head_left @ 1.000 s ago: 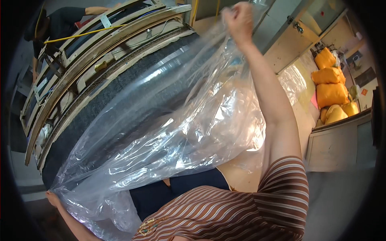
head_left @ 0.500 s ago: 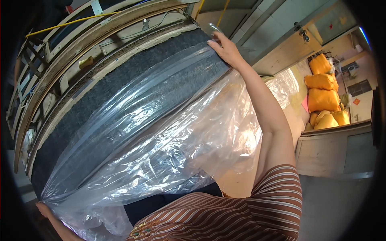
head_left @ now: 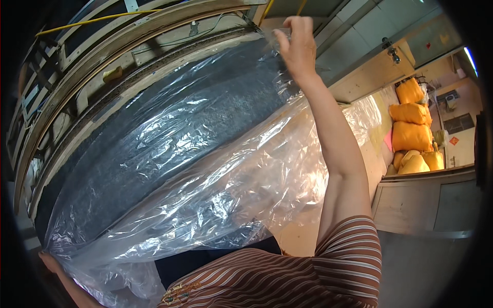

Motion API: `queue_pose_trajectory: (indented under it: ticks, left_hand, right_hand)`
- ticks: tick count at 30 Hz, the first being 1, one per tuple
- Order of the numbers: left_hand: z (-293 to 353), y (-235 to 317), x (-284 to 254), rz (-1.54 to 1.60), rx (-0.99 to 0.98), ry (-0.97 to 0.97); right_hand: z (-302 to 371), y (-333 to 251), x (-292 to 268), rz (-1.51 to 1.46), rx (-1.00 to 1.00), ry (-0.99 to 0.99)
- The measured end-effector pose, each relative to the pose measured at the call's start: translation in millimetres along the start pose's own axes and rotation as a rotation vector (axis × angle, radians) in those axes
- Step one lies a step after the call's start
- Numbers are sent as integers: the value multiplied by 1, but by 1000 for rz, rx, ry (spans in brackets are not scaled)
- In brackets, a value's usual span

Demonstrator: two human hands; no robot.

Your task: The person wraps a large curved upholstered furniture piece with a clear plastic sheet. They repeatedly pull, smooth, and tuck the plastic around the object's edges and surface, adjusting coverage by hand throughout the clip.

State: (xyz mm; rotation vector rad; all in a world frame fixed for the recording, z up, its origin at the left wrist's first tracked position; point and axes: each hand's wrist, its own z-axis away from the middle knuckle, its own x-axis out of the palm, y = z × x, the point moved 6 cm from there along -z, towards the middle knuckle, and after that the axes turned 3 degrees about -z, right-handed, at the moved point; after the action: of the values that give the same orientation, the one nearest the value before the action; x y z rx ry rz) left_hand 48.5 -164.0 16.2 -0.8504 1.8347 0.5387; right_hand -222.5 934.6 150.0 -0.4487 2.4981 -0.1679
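Observation:
A clear, wrinkled plastic sheet (head_left: 205, 149) lies spread over a long dark grey surface (head_left: 49, 205). Its near part drapes over the front edge, down toward my body. At the far right end, my right hand (head_left: 299, 51) is raised with curled fingers, pinching the sheet's far edge; slight blur softens the fingertips. My left hand (head_left: 50, 262) is closed on the bunched sheet at the near left corner. Between the two hands the plastic is stretched, with folds gathering toward the left one.
Behind the dark surface runs a wooden and metal frame (head_left: 108, 49) with a yellow tube (head_left: 92, 21) and thin wires. An open door (head_left: 370, 72) with a knob stands at the right. Past it, orange bundles (head_left: 411, 136) are stacked beside a low pale cabinet (head_left: 411, 203).
My right hand has lifted and moved farther away, drawing the sheet's far edge over more of the dark surface, close to the frame. My left hand has shifted slightly left and up.

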Motion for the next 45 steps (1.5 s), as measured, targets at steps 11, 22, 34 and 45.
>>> queue_pose_trajectory:
  ticks: [11, 22, 34, 45]
  left_hand:
    - [-2, -5, 28, 84, 37, -53]
    - [42, 110, -41, 638, -230, 407]
    - [37, 99, -37, 710, -484, 552]
    - [45, 92, -45, 935, -424, 562]
  right_hand:
    - [53, 21, 64, -66, 266, -616]
    - [43, -162, 53, -708, 200, -947]
    - [352, -505, 56, -1227, 51, -1737]
    - [178, -432, -89, -1857, 244, -1412]
